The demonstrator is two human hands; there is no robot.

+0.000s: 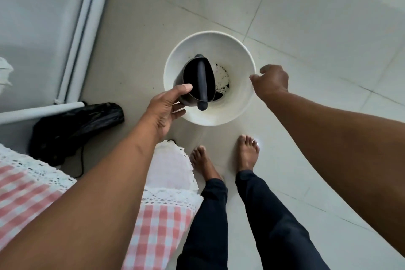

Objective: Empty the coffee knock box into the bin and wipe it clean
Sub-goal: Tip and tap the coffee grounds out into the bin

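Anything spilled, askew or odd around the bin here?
Nothing serious. Coffee grounds lie inside the white bin, none visibly on the floor. The left hand holds the knock box over it; the right hand grips the rim.

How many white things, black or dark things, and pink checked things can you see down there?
White: 2, the bin and the lace cloth.
Black or dark: 2, the knock box held by the left hand over the bin, and the plastic bag.
Pink checked: 1, the tablecloth.
Total: 5.
The right hand is at the bin's rim.
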